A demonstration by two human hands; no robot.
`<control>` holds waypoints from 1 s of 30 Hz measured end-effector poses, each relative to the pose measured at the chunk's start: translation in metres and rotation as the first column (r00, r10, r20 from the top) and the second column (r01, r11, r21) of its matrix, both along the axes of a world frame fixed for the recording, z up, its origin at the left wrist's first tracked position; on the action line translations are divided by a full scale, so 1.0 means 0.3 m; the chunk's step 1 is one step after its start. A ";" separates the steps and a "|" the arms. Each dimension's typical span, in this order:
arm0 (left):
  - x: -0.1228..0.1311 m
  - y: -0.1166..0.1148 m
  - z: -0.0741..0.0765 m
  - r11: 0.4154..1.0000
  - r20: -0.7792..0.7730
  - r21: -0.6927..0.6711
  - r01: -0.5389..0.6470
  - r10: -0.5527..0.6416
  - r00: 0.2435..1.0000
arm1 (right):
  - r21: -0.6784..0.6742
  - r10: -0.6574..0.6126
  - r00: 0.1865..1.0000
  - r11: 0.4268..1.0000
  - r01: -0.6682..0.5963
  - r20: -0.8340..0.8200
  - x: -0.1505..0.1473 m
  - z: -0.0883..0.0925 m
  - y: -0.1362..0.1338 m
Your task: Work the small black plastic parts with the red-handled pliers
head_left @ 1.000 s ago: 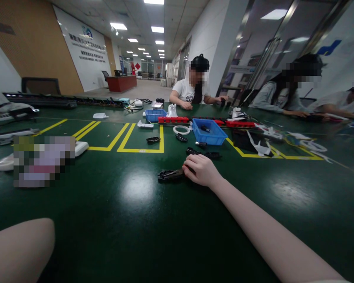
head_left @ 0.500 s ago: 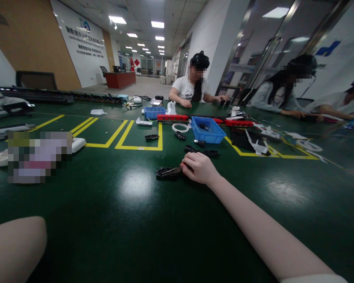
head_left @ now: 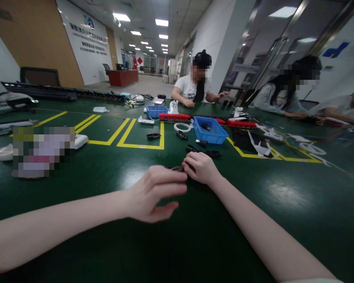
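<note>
Near the middle of the green table (head_left: 112, 243), my right hand (head_left: 203, 168) is closed on a long black plastic part (head_left: 176, 168). Only a short dark stretch of that part shows, since the left hand blocks most of it. Closer to the camera, my left hand (head_left: 155, 194) reaches across with fingers apart and thumb spread, holding nothing I can see. Its fingertips overlap the held part in the view; whether they touch it I cannot tell. Just beyond my right hand lie similar black parts (head_left: 211, 153).
A blue bin (head_left: 211, 135) holds dark pieces, with a smaller blue bin (head_left: 157, 111) farther left. Red strips (head_left: 174, 117), a white tape roll (head_left: 182, 127) and loose black parts (head_left: 153, 136) lie around them. Across the table a person (head_left: 191, 88) sits; others are at right.
My left hand has come in from the lower left to beside the right hand and now covers most of the black part. The right hand stays closed in about the same place.
</note>
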State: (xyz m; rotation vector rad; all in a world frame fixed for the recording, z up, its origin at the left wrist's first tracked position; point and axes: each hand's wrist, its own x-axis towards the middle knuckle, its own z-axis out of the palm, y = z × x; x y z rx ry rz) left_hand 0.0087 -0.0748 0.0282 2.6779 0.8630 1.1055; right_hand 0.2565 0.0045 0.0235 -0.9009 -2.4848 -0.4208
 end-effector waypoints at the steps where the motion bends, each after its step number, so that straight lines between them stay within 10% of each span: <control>1: 0.001 0.024 0.001 1.000 0.002 0.006 0.007 -0.007 1.000 | 0.000 0.000 1.000 1.000 0.000 -0.001 0.000 0.001 0.000; 8: 0.007 0.164 -0.043 0.975 -0.036 -0.223 -0.010 0.002 0.999 | -0.012 -0.003 1.000 1.000 0.003 -0.021 0.001 -0.002 0.003; 30: -0.016 0.190 -0.038 0.883 0.042 -0.464 0.071 -0.058 0.997 | -0.016 -0.017 0.991 1.000 0.015 -0.135 0.004 0.002 0.001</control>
